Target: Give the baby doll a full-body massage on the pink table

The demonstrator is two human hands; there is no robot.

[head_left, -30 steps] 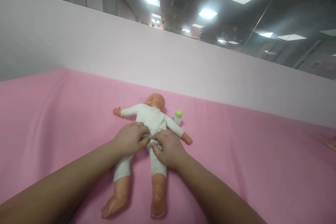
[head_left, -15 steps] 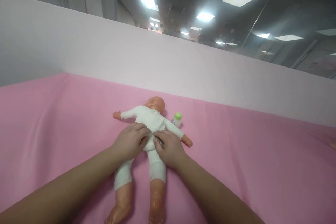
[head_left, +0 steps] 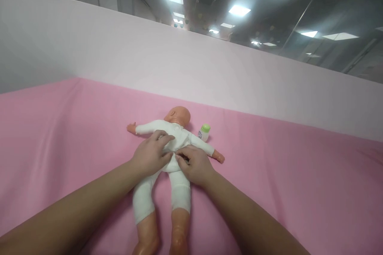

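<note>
- While the head view looks down and forward, a baby doll (head_left: 167, 147) lies on a pink sheet (head_left: 284, 175), its head pointing away from the person and its bare lower legs running off the near edge of the picture.
- The left hand (head_left: 151, 155) rests on the doll's trunk, fingers spread flat over the white bodysuit (head_left: 176, 137); it presses rather than grips, so it is released, holding nothing closed.
- The right hand (head_left: 194, 164) sits just beside the left one, at the doll's hip, fingertips bent and pinching a small fold of the white cloth near the crotch.
- The step in hand looks like fastening or smoothing the bodysuit at the doll's hips, one hand steadying the body and the other working the cloth; whether there is a snap under the fingers cannot be told.
- The next move, as I judge it, calls for a fine pinch at the same seam while the flat hand holds the doll from sliding.
- A small bottle with a green cap (head_left: 204, 132) stands just beyond the doll's far arm, apart from both hands.
- Behind the doll rises a pale partition wall (head_left: 209, 71).
- Count: one doll, one bottle, one sheet, two hands.
</note>
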